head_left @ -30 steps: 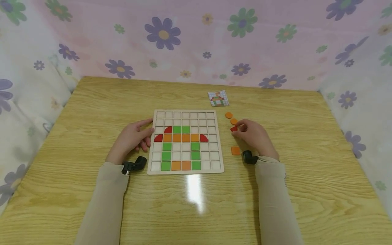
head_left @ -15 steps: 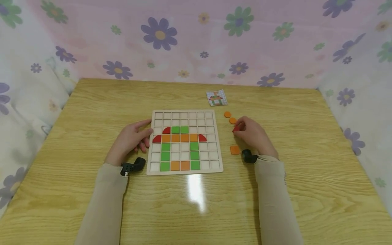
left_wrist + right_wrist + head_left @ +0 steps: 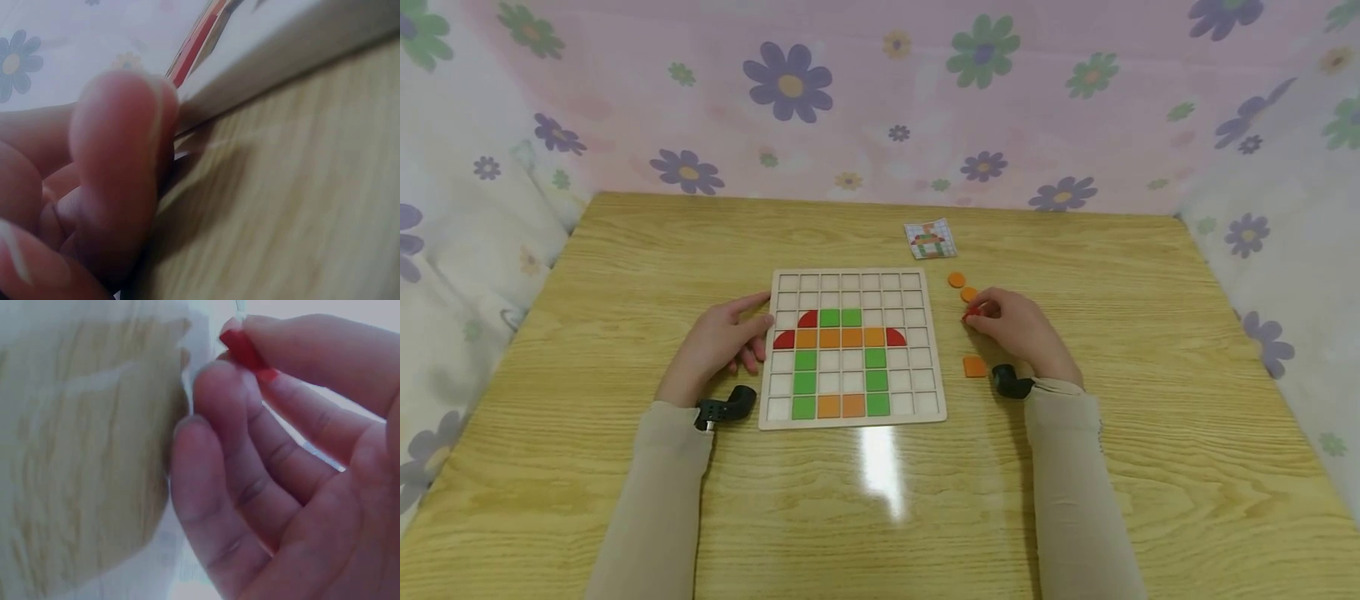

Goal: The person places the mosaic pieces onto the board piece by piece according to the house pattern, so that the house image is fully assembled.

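Note:
A square wooden grid board [image 3: 917, 358] lies on the table, with green and orange square tiles and red quarter-round tiles set in several of its cells. My left hand [image 3: 718, 343] rests against the board's left edge, index finger and thumb touching its side. In the left wrist view the thumb [image 3: 119, 150] is right at the board's rim. Right of the board, my right hand [image 3: 1018, 331] pinches a small red tile [image 3: 245, 352] between thumb and fingertips. The fingers hide part of its outline. Two orange round tiles [image 3: 956, 280] lie just beyond that hand.
An orange square tile [image 3: 975, 367] lies on the table nearer me, right of the board. Behind the board is a small card [image 3: 931, 239] printed with a coloured grid pattern. Flowered cloth [image 3: 865, 108] stands at the table's back and sides.
My right hand has picked the red tile up off the table, turned it between its fingertips and now holds it slightly to the left. The left hand stays at the board.

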`<state>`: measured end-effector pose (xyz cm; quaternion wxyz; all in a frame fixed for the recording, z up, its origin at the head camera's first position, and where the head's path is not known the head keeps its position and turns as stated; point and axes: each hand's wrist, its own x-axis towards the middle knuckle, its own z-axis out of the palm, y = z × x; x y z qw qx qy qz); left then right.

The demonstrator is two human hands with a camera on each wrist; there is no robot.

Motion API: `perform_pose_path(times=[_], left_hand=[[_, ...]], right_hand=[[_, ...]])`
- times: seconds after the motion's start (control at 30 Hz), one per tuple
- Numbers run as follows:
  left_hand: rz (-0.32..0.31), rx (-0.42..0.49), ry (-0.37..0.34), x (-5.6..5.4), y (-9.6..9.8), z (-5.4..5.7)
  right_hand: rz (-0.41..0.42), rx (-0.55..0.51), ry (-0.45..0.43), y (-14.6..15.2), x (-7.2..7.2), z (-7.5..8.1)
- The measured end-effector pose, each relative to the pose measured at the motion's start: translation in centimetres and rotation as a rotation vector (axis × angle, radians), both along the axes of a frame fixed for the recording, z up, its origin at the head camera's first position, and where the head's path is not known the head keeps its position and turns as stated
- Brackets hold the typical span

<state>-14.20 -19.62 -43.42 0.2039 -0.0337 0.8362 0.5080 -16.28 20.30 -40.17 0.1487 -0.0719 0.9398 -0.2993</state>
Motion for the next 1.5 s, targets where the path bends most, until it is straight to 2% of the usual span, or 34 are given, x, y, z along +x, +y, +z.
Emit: perform_pose_path(times=[0.2,0.7,0.97,1.27,1.5], left_hand=[[0.005,-0.006,-0.002,0.0,-0.1,0.1],[-0.003,0.004,-0.013,0.1,0.1,0.4],[0.014,-0.001,-0.007,0.1,0.0,0.2],[0.01,0.001,0.001,0.1,-0.1,0.3],[0.006,0.003,0.001,0.2,0.1,0.3]], right_hand=[[0.036,-0.016,0.022,-0.9,-0.1,0.1],[0.04,-0.038,-0.029,-3.6,-0.3,0.2],[0.093,-0.008,-0.008,-4.8,-0.5,0.2],[0.171,-0.023,0.037,-6.1,-0.7,0.3],[0.172,-0.053,0.009,-7.4,-1.1,0.5]])
